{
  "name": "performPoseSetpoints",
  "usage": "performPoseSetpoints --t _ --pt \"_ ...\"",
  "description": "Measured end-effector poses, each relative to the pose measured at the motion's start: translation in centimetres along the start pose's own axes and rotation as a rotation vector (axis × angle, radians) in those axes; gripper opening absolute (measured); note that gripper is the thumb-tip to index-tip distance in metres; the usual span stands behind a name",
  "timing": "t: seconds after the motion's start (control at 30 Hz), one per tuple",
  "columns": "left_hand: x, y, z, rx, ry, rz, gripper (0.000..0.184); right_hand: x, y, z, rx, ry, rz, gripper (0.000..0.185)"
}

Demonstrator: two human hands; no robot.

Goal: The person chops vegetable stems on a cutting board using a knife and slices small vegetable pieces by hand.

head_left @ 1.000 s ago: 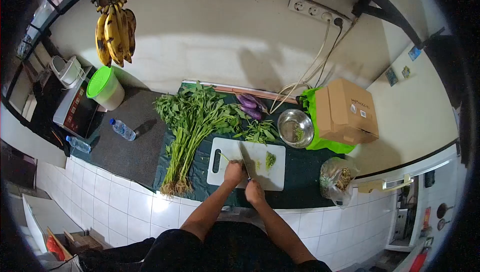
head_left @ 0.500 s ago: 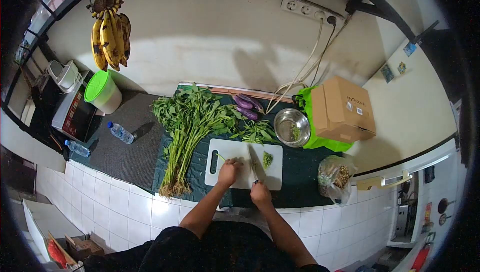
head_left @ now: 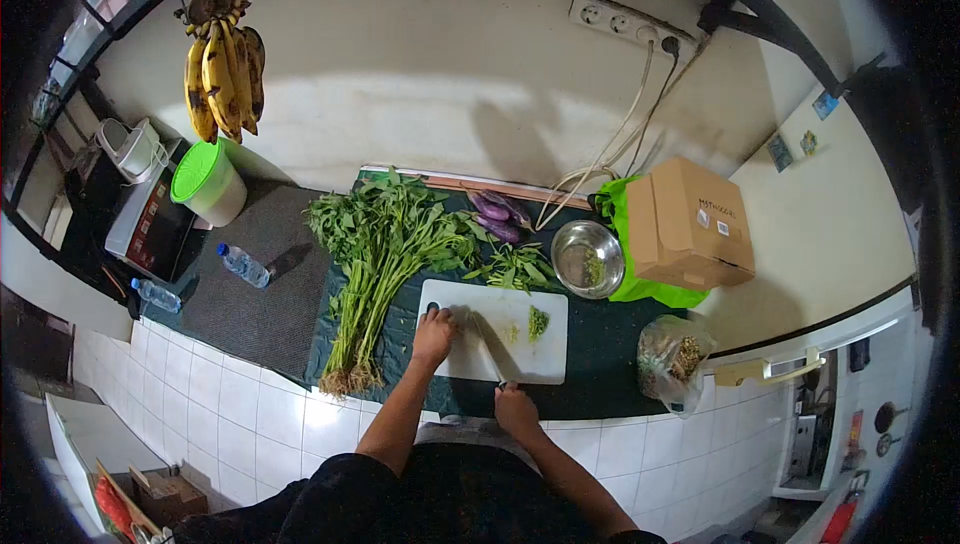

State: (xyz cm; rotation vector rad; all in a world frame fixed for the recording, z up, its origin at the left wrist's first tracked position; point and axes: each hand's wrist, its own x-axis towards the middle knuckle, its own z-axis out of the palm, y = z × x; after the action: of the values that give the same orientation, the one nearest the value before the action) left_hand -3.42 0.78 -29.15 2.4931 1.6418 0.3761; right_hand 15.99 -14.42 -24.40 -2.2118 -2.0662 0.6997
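Note:
My right hand (head_left: 516,410) is wrapped round the handle of a kitchen knife (head_left: 489,348). The blade slants up and left across a white cutting board (head_left: 541,365). At the board's left side, by its handle slot, is my left hand (head_left: 434,337) with fingers curled; whatever they may hold is hidden. A small heap of chopped greens (head_left: 538,322) lies on the board's right part, with pale bits beside it. Left of the board spreads a big bunch of leafy greens (head_left: 385,264) with roots on. Loose picked leaves (head_left: 515,266) lie just behind the board.
Purple eggplants (head_left: 497,216) lie near the wall. To the right stand a steel bowl (head_left: 587,259) with some greens inside, a cardboard box (head_left: 690,221) and a plastic bag (head_left: 673,364). Water bottles (head_left: 243,265) and a lidded bucket (head_left: 210,184) are left. Bananas (head_left: 224,84) hang above.
My left hand has moved left to the board's slot side, and the green stem seen by it no longer shows. The knife has shifted left and its blade tilts more.

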Motion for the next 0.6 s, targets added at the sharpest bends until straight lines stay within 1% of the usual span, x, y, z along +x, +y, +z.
performPoseSetpoints --t 0.07,0.13,0.33,0.43,0.5,0.6 --pt "-0.1 0.0 0.0 0.014 -0.013 0.013 0.020 0.0 -0.1 0.3 0.015 0.009 0.020 0.037" --pt "0.0 0.1 -0.3 0.030 -0.022 0.025 0.020 0.0 -0.4 -0.1 0.076 -0.058 0.105 0.043" --pt "-0.3 0.3 -1.1 -0.014 -0.040 0.024 0.024 0.0 0.1 1.1 0.083 -0.055 0.122 0.042" --pt "-0.5 0.6 -0.7 -0.014 -0.059 0.062 0.026 -0.2 -0.6 0.6 0.072 -0.060 0.148 0.043" --pt "-0.6 1.0 -0.2 -0.070 -0.037 0.090 0.028 -0.1 -0.3 1.3 0.048 -0.045 0.140 0.041" --pt "-0.7 1.9 -0.4 -0.029 -0.056 0.097 0.028 -0.1 -0.4 0.9 0.049 -0.040 0.137 0.041"
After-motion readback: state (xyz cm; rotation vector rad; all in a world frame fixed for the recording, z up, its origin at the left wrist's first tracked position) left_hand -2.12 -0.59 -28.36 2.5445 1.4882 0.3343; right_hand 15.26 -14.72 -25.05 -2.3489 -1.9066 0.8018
